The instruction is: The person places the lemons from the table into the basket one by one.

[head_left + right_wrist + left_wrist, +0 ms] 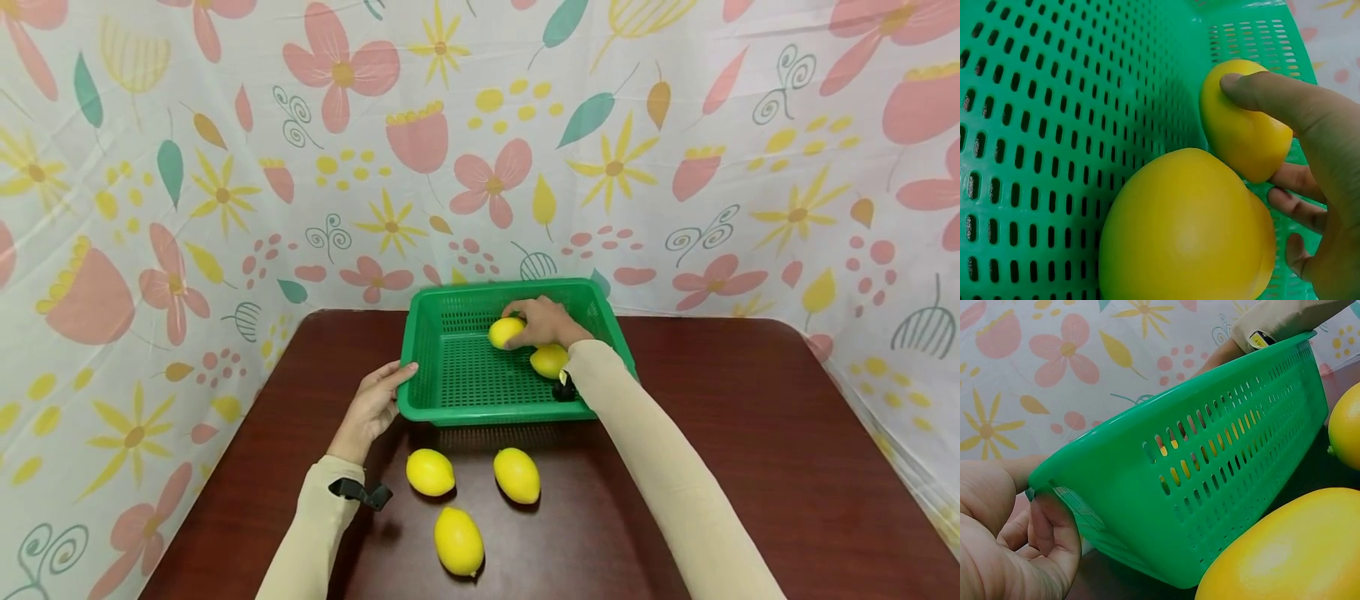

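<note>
A green plastic basket (480, 412) with slotted walls stands on the table. My left hand (372, 408) grips its left front corner, thumb over the rim and fingers curled beneath it, as the left wrist view shows. Inside the basket, my right hand (543, 321) holds a lemon (506, 332) between thumb and fingers. Nearer the wrist lies another lemon (549, 362), partly covered by the sleeve. In the right wrist view, the held lemon (1241, 119) is beyond a large near lemon (1179, 231), with a further yellow edge showing behind the near one.
In front of the basket, three lemons lie on the dark brown table (750, 467): one at left (431, 472), one at right (517, 476) and one nearest (459, 542). A flower-printed cloth (495, 125) hangs behind the table and along its sides.
</note>
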A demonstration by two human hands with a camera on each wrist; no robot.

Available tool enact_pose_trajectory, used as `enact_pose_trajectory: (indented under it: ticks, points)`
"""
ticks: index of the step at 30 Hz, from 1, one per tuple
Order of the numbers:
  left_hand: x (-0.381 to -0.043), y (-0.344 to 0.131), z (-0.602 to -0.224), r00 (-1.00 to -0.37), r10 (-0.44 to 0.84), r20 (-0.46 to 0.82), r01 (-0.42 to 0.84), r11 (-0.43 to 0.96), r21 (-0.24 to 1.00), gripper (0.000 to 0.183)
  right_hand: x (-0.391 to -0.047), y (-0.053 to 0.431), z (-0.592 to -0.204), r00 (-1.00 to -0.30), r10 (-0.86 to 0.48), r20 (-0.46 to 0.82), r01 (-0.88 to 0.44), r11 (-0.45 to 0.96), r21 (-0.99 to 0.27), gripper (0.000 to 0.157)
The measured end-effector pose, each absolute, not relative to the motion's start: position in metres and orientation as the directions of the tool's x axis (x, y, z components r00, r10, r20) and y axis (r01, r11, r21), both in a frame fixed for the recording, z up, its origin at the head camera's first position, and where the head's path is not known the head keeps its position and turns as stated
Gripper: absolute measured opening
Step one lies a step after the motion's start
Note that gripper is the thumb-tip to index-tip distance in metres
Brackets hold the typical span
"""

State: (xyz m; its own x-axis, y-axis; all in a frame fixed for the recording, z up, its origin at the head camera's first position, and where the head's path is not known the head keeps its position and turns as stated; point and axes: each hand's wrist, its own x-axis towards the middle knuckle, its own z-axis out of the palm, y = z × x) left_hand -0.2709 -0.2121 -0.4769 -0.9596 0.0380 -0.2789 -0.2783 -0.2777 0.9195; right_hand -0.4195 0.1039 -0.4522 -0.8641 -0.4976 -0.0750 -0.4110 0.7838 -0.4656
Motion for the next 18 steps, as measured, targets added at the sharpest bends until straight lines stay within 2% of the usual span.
enact_pose_trajectory:
  ticks: [5,11,18]
  points:
    - [-0.271,-0.213,-0.48,-0.96,0.038,-0.279,-0.278,-0.276,0.92,0.05,-0.419,0.099,-0.453,-0.868,-0.49,-0.076,-0.424,0.813,-0.4,0.06]
    - [-0.271,-0.212,-0.478,-0.957,0.046,-0.287,-0.288,-0.283,0.915,0.048,-0.415,0.099,-0.446,-0.864,-0.496,-0.091,-0.422,0.81,-0.406,0.062]
    - [-0.27,-0.211,-0.475,-0.959,0.051,-0.28,-0.283,-0.272,0.92,0.048,-0.409,0.109,-0.423,-0.834,-0.551,0.029,-0.512,0.752,-0.414,0.061]
